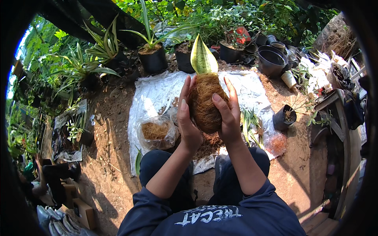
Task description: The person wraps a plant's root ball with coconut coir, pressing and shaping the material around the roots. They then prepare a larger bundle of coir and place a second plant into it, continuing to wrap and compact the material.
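Between my two palms is a fibre-wrapped root ball (206, 103), a brown oval of what looks like coconut coir. From its top rises one broad, pointed snake plant leaf (203, 57), green with yellow edges. My left hand (189, 121) presses on its left side, fingers pointing up. On the other side my right hand (229, 115) cups it, with the thumb across the front. Beneath lies a white woven sheet (153, 91). A clear plastic bag (144, 141) holding loose coir fibre (155, 130) stands on it, left of my hands. Dark brown material (208, 147) lies below the root ball.
Loose variegated plants (251, 125) and a reddish fibre clump (277, 144) lie at the sheet's right. Black potted plants (152, 59) line the back, beside an unfilled black pot (271, 60). A wooden bench (339, 126) borders the right; cardboard boxes (84, 212) stand lower left.
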Demonstrator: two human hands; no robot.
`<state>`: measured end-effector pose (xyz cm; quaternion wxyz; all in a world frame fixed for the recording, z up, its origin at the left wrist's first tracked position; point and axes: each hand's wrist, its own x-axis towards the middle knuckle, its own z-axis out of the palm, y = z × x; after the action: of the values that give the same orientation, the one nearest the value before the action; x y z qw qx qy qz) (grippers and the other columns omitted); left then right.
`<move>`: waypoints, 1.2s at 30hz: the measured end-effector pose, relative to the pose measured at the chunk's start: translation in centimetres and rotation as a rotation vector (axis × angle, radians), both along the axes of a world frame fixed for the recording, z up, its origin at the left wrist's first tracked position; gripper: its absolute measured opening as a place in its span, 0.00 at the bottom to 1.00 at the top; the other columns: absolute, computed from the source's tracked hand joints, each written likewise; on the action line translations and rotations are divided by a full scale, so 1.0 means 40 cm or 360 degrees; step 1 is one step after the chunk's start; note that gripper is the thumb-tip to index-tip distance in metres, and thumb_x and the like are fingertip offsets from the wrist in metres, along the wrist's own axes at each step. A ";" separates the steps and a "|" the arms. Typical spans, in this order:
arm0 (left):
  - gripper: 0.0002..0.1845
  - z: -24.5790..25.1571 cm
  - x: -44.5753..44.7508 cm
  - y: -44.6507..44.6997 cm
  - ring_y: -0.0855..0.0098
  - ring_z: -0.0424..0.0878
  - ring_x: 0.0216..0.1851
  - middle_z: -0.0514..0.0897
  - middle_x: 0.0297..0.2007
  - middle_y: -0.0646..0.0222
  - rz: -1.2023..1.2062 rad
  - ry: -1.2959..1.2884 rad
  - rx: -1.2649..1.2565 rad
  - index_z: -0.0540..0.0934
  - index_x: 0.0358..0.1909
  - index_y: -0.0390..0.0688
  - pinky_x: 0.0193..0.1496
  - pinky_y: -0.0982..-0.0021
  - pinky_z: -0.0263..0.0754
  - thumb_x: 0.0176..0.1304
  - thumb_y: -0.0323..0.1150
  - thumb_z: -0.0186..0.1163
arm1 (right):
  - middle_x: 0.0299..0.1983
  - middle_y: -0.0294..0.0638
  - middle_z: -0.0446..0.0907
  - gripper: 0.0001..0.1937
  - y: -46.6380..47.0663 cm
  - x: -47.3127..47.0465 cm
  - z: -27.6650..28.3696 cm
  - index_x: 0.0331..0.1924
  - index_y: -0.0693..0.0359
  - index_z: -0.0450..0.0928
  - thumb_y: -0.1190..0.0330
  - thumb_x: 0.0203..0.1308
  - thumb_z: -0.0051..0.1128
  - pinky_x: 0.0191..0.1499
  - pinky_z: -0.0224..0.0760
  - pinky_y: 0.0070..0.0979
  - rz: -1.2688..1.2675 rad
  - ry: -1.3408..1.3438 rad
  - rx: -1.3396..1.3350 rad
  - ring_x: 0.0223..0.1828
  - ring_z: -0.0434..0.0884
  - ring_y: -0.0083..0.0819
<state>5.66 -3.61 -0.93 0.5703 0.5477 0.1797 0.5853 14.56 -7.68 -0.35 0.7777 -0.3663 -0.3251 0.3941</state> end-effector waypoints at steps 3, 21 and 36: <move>0.37 -0.005 0.008 -0.004 0.59 0.63 0.69 0.64 0.68 0.52 0.0166 0.0278 0.0254 0.57 0.72 0.34 0.71 0.62 0.54 0.71 0.52 0.30 | 0.55 0.50 0.73 0.39 -0.003 -0.014 0.000 0.71 0.70 0.48 0.65 0.63 0.59 0.57 0.71 0.28 -0.0134 -0.0287 -0.0024 0.55 0.76 0.31; 0.41 -0.004 -0.022 0.029 0.47 0.52 0.74 0.59 0.70 0.40 0.0344 0.0786 0.1318 0.61 0.69 0.31 0.74 0.51 0.39 0.69 0.57 0.38 | 0.56 0.49 0.74 0.31 -0.017 -0.008 0.002 0.70 0.65 0.53 0.66 0.68 0.53 0.59 0.68 0.29 -0.0109 -0.0152 0.0034 0.57 0.75 0.31; 0.38 0.024 -0.050 0.039 0.52 0.70 0.64 0.77 0.57 0.52 0.0512 0.0683 0.1142 0.72 0.62 0.31 0.74 0.51 0.40 0.69 0.56 0.36 | 0.54 0.52 0.74 0.45 -0.010 -0.018 -0.024 0.72 0.68 0.43 0.69 0.56 0.63 0.56 0.74 0.30 -0.0177 -0.0602 0.0080 0.54 0.78 0.36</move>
<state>3.64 -2.05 0.04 0.1957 0.7850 0.1622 0.5650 13.85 -8.08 -1.31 0.7323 -0.4315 -0.4544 0.2665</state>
